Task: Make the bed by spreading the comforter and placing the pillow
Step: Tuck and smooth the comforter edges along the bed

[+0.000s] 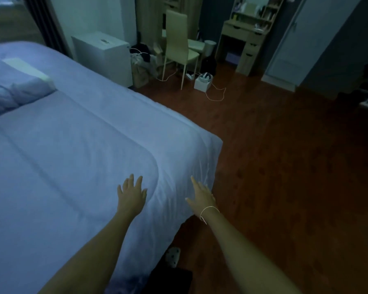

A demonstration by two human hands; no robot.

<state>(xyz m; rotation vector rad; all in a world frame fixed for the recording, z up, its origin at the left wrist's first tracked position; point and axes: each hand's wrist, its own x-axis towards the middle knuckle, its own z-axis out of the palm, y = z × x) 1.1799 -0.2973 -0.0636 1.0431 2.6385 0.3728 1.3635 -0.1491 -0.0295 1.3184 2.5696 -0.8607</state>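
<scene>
Lying at the far left of the bed [179, 132], the pillow [19, 90] sits bunched near the head end with a pale flat object [27, 68] resting on its upper side. Next to it the blue comforter [72, 155] spreads flat over most of the mattress, its rounded corner ending just short of the bed's near corner, where a lighter sheet [185, 166] hangs down the side. On that comforter corner the left hand [132, 195] rests palm down, fingers straight and fanned apart. Just to its right the right hand [202, 196] lies against the draped sheet at the bed's edge, fingers extended and loosely together with the thumb held out, a thin band [208, 211] around the wrist. Farther right is reddish wooden floor [285, 166], and beyond it a white cabinet [102, 54], a pale chair [179, 43], a small white box [203, 80] with a trailing cord and a wooden desk [242, 39] against the wall.
</scene>
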